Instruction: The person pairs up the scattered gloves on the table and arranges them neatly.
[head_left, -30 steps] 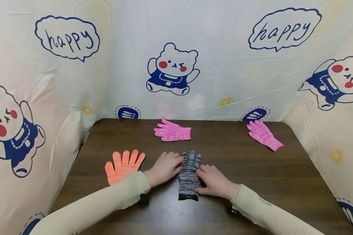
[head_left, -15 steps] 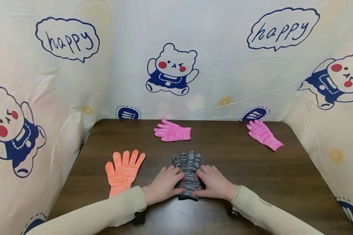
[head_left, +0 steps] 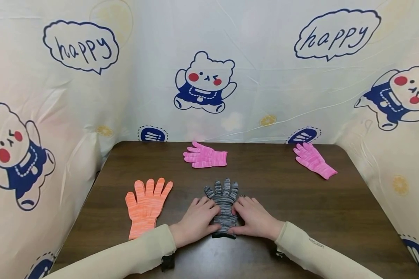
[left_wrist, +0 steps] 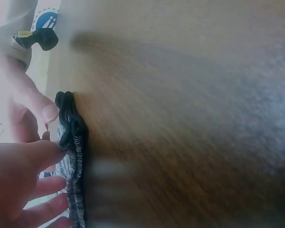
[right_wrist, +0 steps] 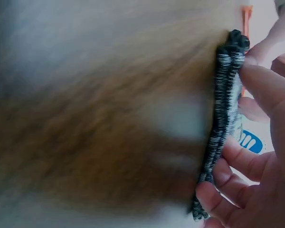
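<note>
Grey glove (head_left: 226, 211) lies at the centre of the brown table (head_left: 251, 170), between both hands. The left hand (head_left: 197, 217) touches its left side: the thumb is set wide of the fingers and meets the glove close to the black cuff (head_left: 223, 235), while the parted fingers rest along the edge farther up. The right hand (head_left: 256, 217) mirrors this on the right side, thumb near the cuff, fingers slightly bent against the edge, with a broad gap between thumb and fingers.

The grey glove lies flat, cuff toward the near side, digits toward the far side. Four digits show; the leftmost splays outward. Its knit is streaked black and pale grey. Both wrist views show stacked layers at the edge; whether these belong to one glove or two cannot be determined.

An orange glove (head_left: 144, 209) lies to the left, digits spread, its near end partly covered by the cream left sleeve (head_left: 136, 252). One pink glove (head_left: 205, 155) lies at far centre, digits to the left; another pink glove (head_left: 314, 161) lies at far right, angled.
</note>
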`<state>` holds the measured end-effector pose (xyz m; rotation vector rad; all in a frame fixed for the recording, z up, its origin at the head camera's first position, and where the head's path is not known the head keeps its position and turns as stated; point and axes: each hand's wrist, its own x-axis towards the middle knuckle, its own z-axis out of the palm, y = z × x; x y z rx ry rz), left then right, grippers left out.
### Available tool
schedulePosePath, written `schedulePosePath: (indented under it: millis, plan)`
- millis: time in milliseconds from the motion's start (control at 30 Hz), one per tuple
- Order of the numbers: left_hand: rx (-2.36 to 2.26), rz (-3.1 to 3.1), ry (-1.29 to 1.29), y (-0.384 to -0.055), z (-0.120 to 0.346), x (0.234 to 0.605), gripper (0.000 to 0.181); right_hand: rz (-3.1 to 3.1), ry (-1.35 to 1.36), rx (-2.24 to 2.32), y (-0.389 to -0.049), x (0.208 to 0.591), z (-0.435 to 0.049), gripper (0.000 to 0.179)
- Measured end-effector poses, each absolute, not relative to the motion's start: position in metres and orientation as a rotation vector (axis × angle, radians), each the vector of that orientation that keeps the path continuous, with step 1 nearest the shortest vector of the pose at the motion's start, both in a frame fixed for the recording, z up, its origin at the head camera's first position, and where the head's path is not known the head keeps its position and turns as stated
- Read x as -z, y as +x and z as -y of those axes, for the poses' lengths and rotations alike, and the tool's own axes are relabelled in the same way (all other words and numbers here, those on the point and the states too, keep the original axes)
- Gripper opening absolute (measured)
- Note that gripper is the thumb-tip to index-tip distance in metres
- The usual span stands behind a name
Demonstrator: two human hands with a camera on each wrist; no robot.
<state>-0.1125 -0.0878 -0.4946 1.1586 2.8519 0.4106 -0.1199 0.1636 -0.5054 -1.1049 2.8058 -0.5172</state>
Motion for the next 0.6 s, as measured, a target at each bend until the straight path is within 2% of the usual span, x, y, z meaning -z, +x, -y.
schedulePosePath:
  millis: [267,600]
  plan:
    - [-0.582,-2.842,1.244,-0.114,0.078,0.498,0.023,-2.695,-1.006,0.879,-0.129,0.499,-0.171,0.012]
    - [-0.583,-2.769,1.336,-0.114,0.067,0.509,0.027,-2.758,-0.808,1.044,-0.136,0.488,-0.179,0.006]
